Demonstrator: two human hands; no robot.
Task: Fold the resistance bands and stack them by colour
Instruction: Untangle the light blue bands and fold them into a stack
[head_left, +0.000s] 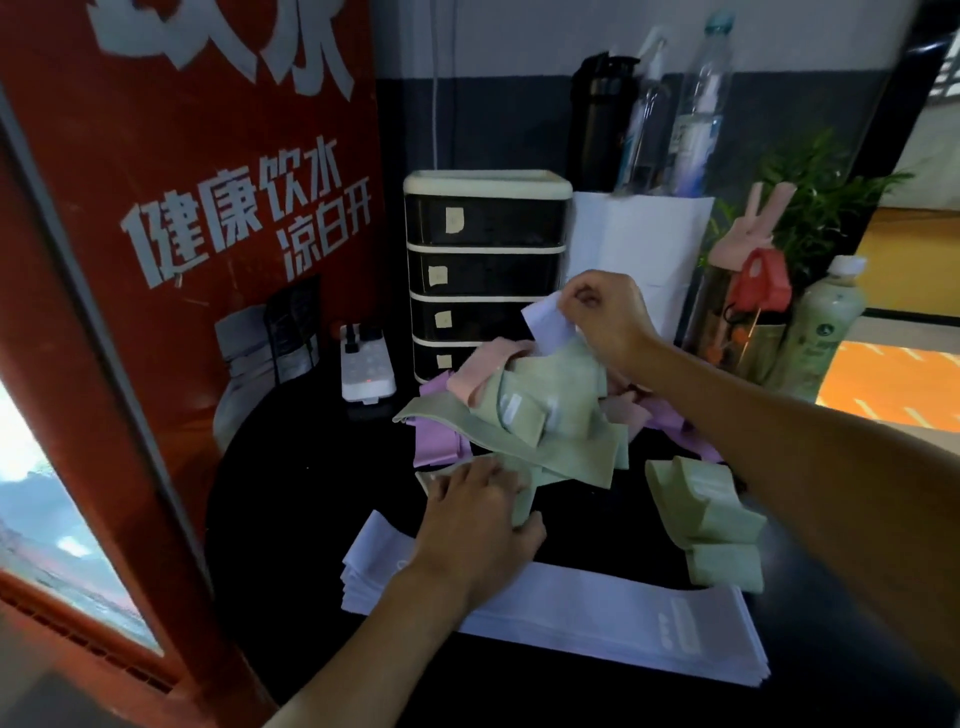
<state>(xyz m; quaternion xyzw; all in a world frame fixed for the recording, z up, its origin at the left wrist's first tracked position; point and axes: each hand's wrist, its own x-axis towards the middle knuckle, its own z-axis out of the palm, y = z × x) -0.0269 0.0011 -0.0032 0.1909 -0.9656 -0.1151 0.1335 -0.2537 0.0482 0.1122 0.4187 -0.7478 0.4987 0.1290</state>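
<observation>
Nearest on the black table (291, 519) lies one pale stack (597, 613) of flat bands, its long axis running left to right along the near edge; its layers are too thin to count. Just beyond it the left hand (478, 519) lies on a green band (523, 506) at the heap's near edge; I cannot tell whether the fingers clasp it or merely press. To the right sit two folded green bundles (706, 512), one nearer than the other. Farther off is one tangled heap (540, 415) of green, pink and purple bands, too knotted to count. At its far side the right hand (608, 317) pinches one pale band (545, 325), lifted upright. That band's matching stack is near, so the move likely runs far to near, and the left hand is closer to it.
</observation>
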